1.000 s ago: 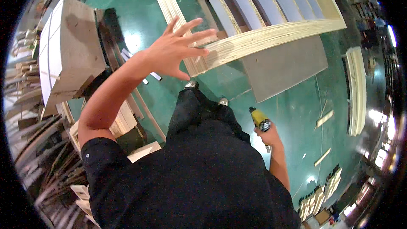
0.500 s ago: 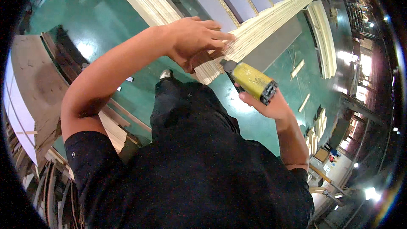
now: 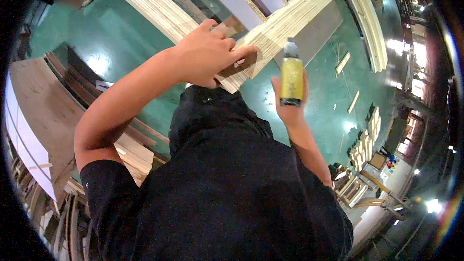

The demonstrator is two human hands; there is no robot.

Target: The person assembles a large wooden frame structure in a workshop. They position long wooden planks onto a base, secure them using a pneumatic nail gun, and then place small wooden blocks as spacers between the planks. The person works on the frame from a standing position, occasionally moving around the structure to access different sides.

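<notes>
My left hand (image 3: 208,53) rests over the corner where two long stacks of pale wood strips meet, its fingers apart and bent over the wood. One stack of strips (image 3: 285,19) runs away to the upper right, the other stack (image 3: 150,9) to the upper left. My right hand (image 3: 290,111) is closed round a yellow hand-held power tool (image 3: 292,79) with a grey nose and a black end, possibly a nail gun. The tool is to the right of the corner, apart from the wood, nose pointing away from me. Its handle is mostly hidden.
Blue-grey panels with pale ribs (image 3: 232,5) lie between the stacks. On the green floor (image 3: 319,101) are loose wood strips (image 3: 343,64) and, at the right, a further stack of strips (image 3: 369,29). Curved brown boards (image 3: 43,101) stand at the left. Another person's shoe shows at the upper left.
The tool has swung in my right hand from pointing left to pointing away, and has moved off from the wood corner. My left hand has shifted slightly left, its fingers more bent.
</notes>
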